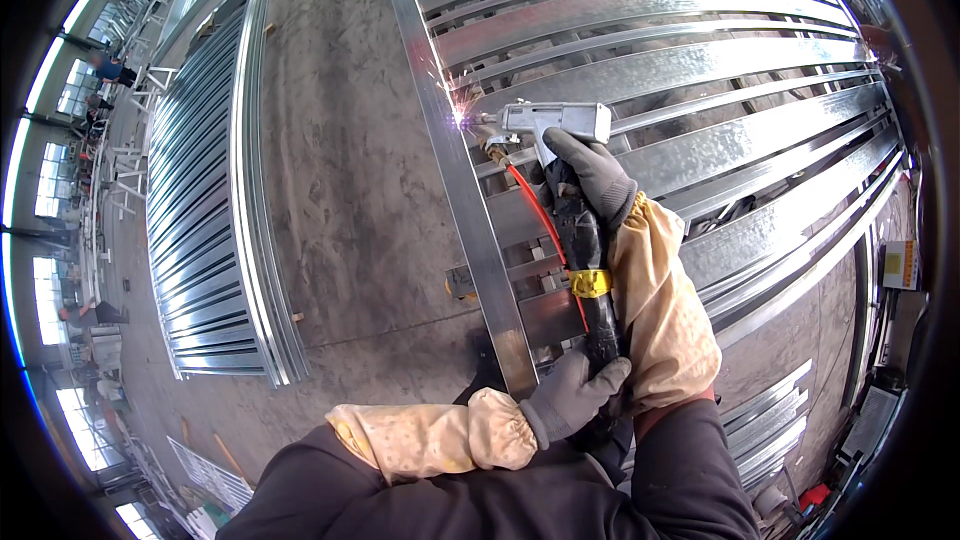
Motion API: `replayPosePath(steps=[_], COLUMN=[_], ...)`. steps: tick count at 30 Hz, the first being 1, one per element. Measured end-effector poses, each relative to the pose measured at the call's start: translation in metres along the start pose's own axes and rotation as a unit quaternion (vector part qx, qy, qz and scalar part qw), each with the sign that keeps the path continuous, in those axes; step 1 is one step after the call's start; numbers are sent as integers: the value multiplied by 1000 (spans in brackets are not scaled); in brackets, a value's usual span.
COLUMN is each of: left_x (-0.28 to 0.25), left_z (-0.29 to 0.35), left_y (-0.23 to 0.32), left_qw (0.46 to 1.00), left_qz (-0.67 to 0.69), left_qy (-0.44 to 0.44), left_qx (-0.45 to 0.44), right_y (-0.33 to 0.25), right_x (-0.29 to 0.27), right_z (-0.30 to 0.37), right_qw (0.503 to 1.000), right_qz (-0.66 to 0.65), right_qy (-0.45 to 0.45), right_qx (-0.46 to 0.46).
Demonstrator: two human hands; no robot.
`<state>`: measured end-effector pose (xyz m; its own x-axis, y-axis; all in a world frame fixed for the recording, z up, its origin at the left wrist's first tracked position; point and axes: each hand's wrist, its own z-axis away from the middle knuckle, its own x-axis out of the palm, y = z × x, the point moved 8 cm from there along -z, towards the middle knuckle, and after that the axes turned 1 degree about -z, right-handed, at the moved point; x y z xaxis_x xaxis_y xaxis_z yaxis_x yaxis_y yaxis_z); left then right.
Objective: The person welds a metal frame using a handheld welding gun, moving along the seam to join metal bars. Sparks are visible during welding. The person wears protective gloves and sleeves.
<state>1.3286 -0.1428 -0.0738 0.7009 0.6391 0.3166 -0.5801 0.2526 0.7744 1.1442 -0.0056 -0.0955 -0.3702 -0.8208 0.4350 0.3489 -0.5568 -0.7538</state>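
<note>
In my gloved right hand (598, 175) is the handle of a silver pistol-shaped welding gun (590, 121), fingers wrapped round it. The gun's tip points left at a long steel rail (472, 210), where a bright arc (459, 116) throws sparks. A black-taped cable (584, 240) with a yellow tape band (590, 283) runs from the handle toward my body. Closer to me, my gloved left hand (578, 395) grips this cable, thumb along it. An orange-red hose (540, 208) curves beside the cable up to the gun's front. Right of the rail lie wide galvanized slats (740, 135).
A stack of ribbed galvanized frames (205, 210) lies on the concrete floor (340, 160) at left. Several people are at the far left, one in blue (115, 70). More metal profiles (765, 425) lie low on the right, below a yellow-and-white box (900, 264).
</note>
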Motion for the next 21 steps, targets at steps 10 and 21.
replayPosePath(steps=[10, 21], left_x=[2, -1], left_z=[0, -2], left_y=[-4, -11], left_qw=[1000, 1000], left_qz=[7, -1], left_qy=[-14, 4], left_qx=[-9, -8], right_y=[3, 0], right_x=[-2, 0], right_z=[-3, 0], right_qw=[1000, 1000], right_qz=[5, 7], right_qy=[4, 9], right_qx=[6, -17])
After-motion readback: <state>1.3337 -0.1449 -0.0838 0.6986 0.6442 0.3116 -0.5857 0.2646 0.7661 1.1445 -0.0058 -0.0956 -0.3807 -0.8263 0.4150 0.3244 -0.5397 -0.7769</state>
